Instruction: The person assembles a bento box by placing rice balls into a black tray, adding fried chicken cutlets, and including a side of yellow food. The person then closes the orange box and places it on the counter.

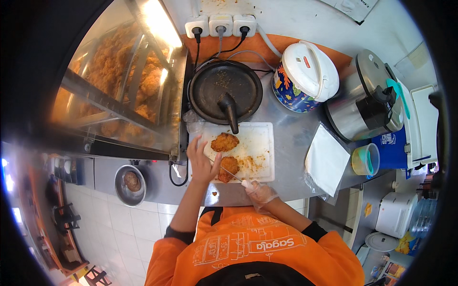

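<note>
My right hand [261, 194], in a clear plastic glove, grips the white handle of a knife [232, 175]. Its thin blade slants to the left across a piece of golden fried chicken [229, 165] on a white cutting board [265, 138]. Bare and with its fingers apart, my left hand [202, 162] is by the board's left edge, close to the blade tip; whether it touches the blade or the chicken I cannot tell. Farther back on the board is another fried piece [224, 142]. Loose crumbs [251, 163] are scattered to the right of the nearer piece.
Behind the board stands a black stone mortar [210, 90] with a pestle [229, 112]. A lit glass cabinet [76, 86] of fried chicken fills the left. Rightward are a patterned rice container [298, 90], a steel cooker [353, 105] and white paper sheets [327, 159]. A metal bowl [119, 188] sits left.
</note>
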### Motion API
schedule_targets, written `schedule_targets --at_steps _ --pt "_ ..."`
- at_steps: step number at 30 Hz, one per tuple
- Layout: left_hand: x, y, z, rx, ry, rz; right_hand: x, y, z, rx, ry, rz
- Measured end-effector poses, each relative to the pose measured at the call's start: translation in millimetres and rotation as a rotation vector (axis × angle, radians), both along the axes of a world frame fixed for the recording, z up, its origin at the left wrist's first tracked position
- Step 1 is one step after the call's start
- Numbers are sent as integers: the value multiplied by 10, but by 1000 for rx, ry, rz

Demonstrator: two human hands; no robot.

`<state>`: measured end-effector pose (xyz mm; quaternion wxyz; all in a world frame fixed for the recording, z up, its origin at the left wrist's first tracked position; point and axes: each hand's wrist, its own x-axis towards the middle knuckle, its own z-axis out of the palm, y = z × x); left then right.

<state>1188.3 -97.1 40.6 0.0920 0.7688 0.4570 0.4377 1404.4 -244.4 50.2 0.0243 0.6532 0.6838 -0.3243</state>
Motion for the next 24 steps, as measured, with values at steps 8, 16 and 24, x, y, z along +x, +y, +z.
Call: schedule_targets --at_steps 8,16,24 --pt "289 508 -142 -133 185 -106 -89 201 510 -98 -31 89" --pt "354 488 -279 -189 227 -55 100 160 121 -234 58 -102" --pt "275 491 -413 -386 178 42 87 234 -111 -228 318 -313"
